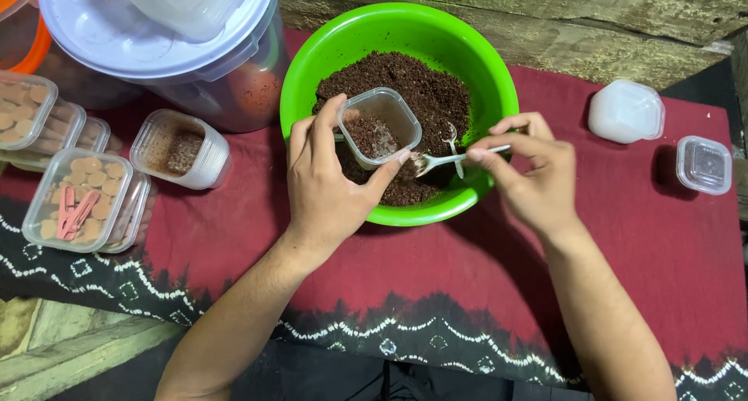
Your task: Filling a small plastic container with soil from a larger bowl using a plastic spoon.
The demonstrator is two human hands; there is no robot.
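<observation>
Rough wooden boards run along the far edge, and over them lies a dark red cloth [623, 237] with a black, white-patterned border along the near edge. Near its far edge sits a green bowl [475, 66] heaped with dark brown crumbs [425, 89]. We hold a small clear tub [379, 126] tilted over the bowl in our left hand [323, 190] — thumb on its near side, fingers curled round the far side, clamping it. Our right hand [534, 175] pinches the handle of a small clear plastic spoon [444, 160] between thumb and forefinger, its scoop just at the tub's rim.

We judge we are mid-filling: the tub holds only a shallow layer of crumbs. The next scoop calls for a level spoon and a steady tub kept over the bowl, so spills fall back in.

The tub is square with rounded corners, thin-walled, see-through and lidless. At the cloth's left edge stand stacked tubs of round biscuits [86, 198], one crumb-filled tub [179, 148] and a big lidded jar [156, 35]; near the right edge — a white lid [626, 111] and an empty tub [705, 164]
</observation>
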